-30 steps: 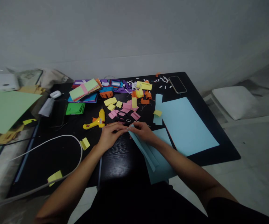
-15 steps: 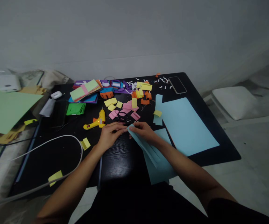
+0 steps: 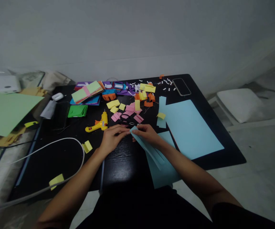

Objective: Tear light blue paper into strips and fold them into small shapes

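Observation:
A folded light-blue paper strip (image 3: 149, 149) slants down toward me from between my hands. My right hand (image 3: 148, 134) is closed around its upper part. At the far tip, the fingers of my left hand (image 3: 113, 136) pinch the paper's corner. Beneath my right forearm lies a light-blue sheet (image 3: 162, 178), partly covered by the strip. A yellow glue gun (image 3: 100, 123) rests just beyond my left hand. Dark-handled scissors (image 3: 125, 120) lie past my fingertips, partly hidden among pink paper pieces (image 3: 129, 110).
Large light-blue sheets (image 3: 192, 127) lie on the right, with a phone (image 3: 181, 87) behind them. Folded coloured papers (image 3: 88, 92) and green papers (image 3: 77, 111) are at the back left. A white cable (image 3: 83, 156) loops across the left side. A white stool (image 3: 239, 105) stands beyond the table.
Both hands stay almost in place on the strip. The strip's lower end has shifted very slightly; the rest looks the same.

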A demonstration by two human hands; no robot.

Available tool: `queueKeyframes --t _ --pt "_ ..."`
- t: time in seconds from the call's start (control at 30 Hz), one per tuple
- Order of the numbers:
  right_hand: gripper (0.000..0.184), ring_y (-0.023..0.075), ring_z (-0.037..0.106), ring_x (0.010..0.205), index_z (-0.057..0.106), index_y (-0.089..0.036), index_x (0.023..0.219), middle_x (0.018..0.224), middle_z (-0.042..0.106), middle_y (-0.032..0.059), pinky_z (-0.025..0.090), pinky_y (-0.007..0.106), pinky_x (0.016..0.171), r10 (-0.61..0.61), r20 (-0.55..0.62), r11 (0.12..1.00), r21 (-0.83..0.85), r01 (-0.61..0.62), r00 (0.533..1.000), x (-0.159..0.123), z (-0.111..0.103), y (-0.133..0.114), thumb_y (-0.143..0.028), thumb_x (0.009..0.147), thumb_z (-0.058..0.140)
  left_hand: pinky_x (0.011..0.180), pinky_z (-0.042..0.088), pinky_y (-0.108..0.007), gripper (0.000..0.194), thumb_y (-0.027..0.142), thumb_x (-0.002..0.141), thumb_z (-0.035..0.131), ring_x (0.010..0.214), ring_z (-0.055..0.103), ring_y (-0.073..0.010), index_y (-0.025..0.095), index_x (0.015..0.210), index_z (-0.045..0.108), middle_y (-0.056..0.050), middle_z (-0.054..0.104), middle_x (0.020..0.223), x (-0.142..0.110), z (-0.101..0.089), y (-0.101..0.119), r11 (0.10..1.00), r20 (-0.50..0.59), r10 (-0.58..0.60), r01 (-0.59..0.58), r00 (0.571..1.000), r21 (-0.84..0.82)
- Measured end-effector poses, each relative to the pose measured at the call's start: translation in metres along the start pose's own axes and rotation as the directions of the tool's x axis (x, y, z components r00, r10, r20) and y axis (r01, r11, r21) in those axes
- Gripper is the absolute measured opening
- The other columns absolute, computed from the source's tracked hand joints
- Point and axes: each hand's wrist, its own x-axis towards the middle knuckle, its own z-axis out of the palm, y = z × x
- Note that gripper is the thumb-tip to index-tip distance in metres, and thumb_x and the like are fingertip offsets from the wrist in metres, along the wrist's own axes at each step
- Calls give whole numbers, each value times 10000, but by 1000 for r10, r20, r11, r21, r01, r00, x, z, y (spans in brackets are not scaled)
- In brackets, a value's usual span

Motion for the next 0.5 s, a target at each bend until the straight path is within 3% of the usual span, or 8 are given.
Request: queueKeyframes --t 0.33,0.5 --pt "356 147 684 632 737 -148 811 672 737 6 536 272 691 -20 -8 999 -37 20 1000 0 -1 0 -497 780 803 699 558 -258 130 328 904 775 761 713 -153 209 890 826 -46 785 851 0 0 -3 998 0 51 -51 999 23" --pt "362 166 706 638 721 -155 810 679 734 7 548 283 682 -7 -42 999 -40 5 999 1 0 0 -505 768 805 695 545 -259 177 341 894 762 753 690 -148 188 976 800 -52 762 891 1 -3 -2 995 6 -102 102 995 3"
